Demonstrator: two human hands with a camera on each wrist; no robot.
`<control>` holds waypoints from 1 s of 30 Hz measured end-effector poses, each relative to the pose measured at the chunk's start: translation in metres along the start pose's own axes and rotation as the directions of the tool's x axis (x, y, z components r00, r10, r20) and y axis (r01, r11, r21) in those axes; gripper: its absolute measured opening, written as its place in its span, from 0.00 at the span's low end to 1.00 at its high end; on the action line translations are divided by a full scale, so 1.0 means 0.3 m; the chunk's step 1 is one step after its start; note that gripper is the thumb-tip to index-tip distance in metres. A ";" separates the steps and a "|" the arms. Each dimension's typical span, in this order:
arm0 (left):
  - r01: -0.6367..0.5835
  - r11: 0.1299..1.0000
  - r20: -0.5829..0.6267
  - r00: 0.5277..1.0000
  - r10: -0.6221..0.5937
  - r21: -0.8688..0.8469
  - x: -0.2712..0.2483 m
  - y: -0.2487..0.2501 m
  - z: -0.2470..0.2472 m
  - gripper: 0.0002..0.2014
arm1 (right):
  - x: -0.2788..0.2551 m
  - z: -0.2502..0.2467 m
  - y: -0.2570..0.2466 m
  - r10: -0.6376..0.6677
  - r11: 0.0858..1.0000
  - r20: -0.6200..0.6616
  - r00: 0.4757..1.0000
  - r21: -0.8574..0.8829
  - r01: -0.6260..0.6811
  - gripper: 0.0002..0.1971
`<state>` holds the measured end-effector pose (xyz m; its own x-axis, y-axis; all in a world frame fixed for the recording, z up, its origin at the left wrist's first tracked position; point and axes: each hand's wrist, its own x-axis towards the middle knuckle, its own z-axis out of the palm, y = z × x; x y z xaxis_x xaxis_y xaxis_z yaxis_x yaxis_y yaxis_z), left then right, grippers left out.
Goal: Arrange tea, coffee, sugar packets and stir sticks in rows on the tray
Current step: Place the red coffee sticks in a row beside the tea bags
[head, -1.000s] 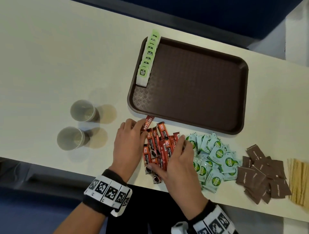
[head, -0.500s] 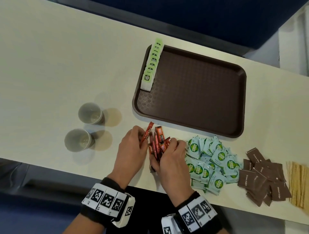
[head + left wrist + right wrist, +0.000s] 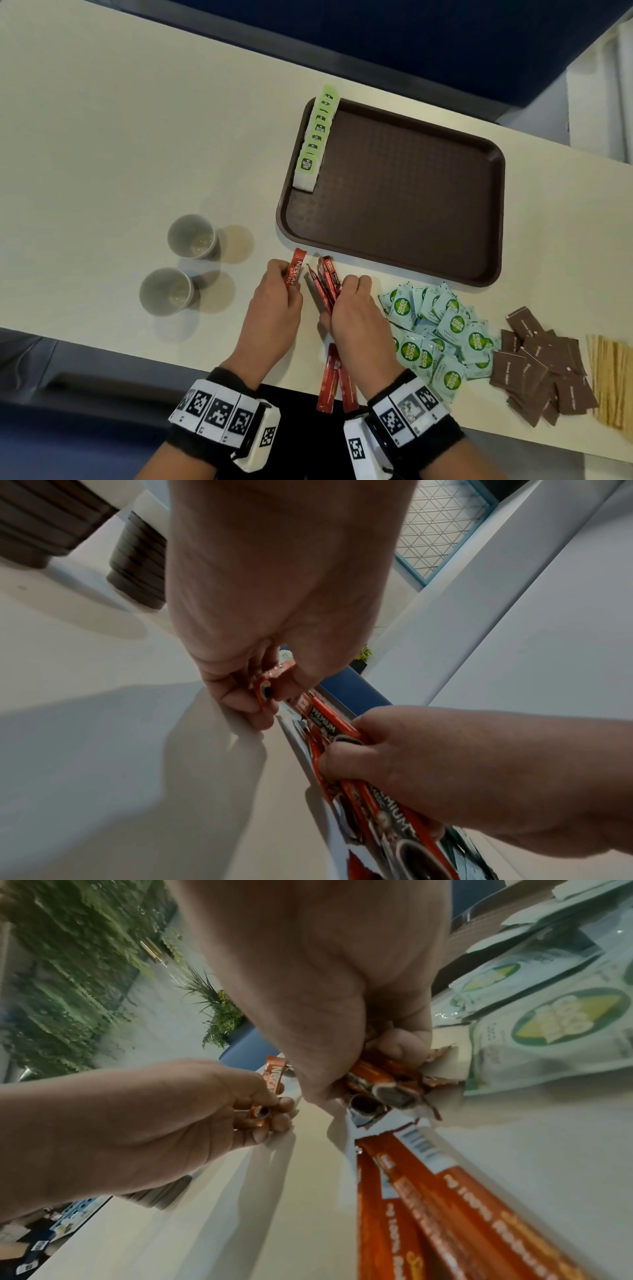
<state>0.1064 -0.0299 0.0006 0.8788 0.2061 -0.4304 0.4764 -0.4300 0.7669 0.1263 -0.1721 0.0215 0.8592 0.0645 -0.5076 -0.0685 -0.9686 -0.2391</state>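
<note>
A brown tray lies on the white table, with a row of green tea bags along its left rim. Just in front of the tray, my left hand pinches one red coffee stick, also seen as the coffee stick in the left wrist view. My right hand grips a bundle of several red coffee sticks, the bundle showing under its fingers. Two more coffee sticks lie at the table's near edge.
Two paper cups stand left of my hands. To the right lie a heap of green-and-white packets, brown sugar packets and wooden stir sticks. Most of the tray floor is bare.
The spread coffee sticks have been gathered off the table into my right hand as a bundle. My left hand has pulled one stick away to the left.
</note>
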 end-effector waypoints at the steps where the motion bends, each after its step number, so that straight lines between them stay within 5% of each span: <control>1: 0.012 1.000 -0.010 1.000 -0.012 -0.022 -0.006 0.004 -0.002 0.07 | 0.004 -0.002 0.003 -0.007 1.000 0.004 1.000 -0.005 0.007 0.22; 5: 0.063 0.997 -0.086 0.994 -0.067 -0.051 -0.073 0.035 -0.027 0.03 | 0.009 -0.002 0.012 -0.039 0.999 -0.008 0.999 -0.020 0.039 0.21; 7: 0.067 0.996 -0.080 0.995 -0.062 0.063 -0.136 0.052 -0.041 0.04 | 0.013 0.001 0.016 -0.046 0.999 -0.007 0.999 -0.014 0.045 0.21; 13: -0.002 0.925 0.150 0.987 -0.059 0.380 -0.330 0.042 0.008 0.24 | 0.031 -0.007 0.033 -0.063 0.997 -0.009 0.998 0.053 0.063 0.18; 18: -0.070 0.849 0.188 0.982 -0.035 0.523 -0.372 0.020 0.108 0.35 | 0.033 -0.012 0.041 -0.100 0.995 -0.015 0.995 0.002 0.101 0.20; 23: -0.070 0.777 0.145 0.989 -0.027 0.626 -0.338 -0.010 0.134 0.32 | 0.037 -0.018 0.053 -0.121 0.992 -0.006 0.993 0.021 0.121 0.20; 30: -0.043 0.740 0.095 0.995 -0.029 0.671 -0.297 -0.030 0.123 0.15 | 0.039 -0.010 0.062 -0.131 0.991 -0.016 0.991 0.026 0.131 0.21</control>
<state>0.0227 -0.0768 0.0146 0.8580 0.1337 -0.4959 0.2968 -0.9170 0.2663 0.1366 -0.1902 0.0137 0.8690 0.1870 -0.4582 0.0319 -0.9451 -0.3251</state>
